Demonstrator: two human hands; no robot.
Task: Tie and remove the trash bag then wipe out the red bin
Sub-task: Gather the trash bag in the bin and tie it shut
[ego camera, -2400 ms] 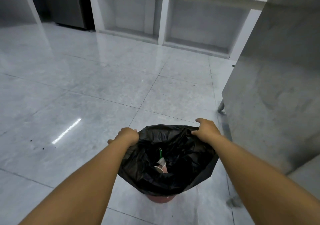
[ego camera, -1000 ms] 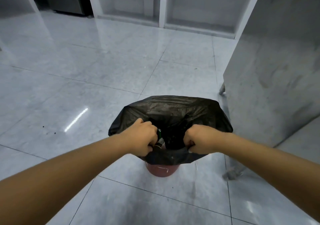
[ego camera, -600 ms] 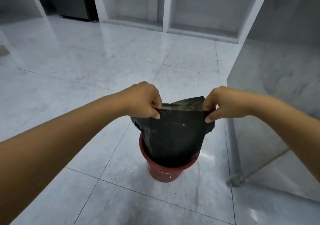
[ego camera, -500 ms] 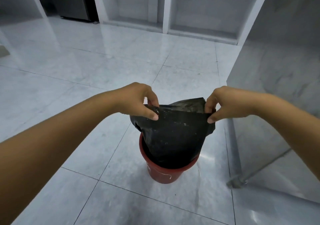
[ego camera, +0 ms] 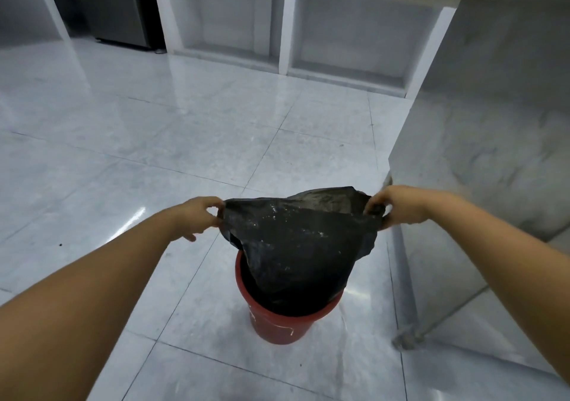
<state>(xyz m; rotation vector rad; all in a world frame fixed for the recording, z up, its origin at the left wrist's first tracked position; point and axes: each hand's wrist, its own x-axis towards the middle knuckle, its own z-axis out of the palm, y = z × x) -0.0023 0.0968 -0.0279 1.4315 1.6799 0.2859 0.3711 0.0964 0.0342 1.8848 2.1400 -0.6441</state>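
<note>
Grip, left: my left hand (ego camera: pixel 200 215) pinches the bag's top left corner between thumb and forefinger; the other fingers hang loose below it.
Grip, right: my right hand (ego camera: pixel 398 206) is clamped on the top right corner, fingers curled round a bunch of plastic. It is slightly blurred, so I cannot make out the single fingers.
Trash bag: black trash bag (ego camera: pixel 302 246), mouth pulled flat and taut between both hands. The near face is speckled with pale flecks, and the back edge shows a little above the front one.
Bag position: the upper part is raised above the rim and the lower part sits inside the bin. The mouth is not yet knotted.
Red bin: the round red bin (ego camera: pixel 277 326) stands upright on the floor, directly under the bag, with pale scuffs on its side.
Floor: the floor (ego camera: pixel 154 154) is glossy grey tiles, with a streak of glare left of my left hand.
Metal foot: a metal foot (ego camera: pixel 407 340) rests on the floor right of the bin.
Cabinet: a grey metal cabinet (ego camera: pixel 493 123) fills the right side, just beside my right hand.
Shelves: white open shelves (ego camera: pixel 285 30) run along the far wall.
Appliance: a dark tall appliance (ego camera: pixel 123 6) stands far left of the shelves.
</note>
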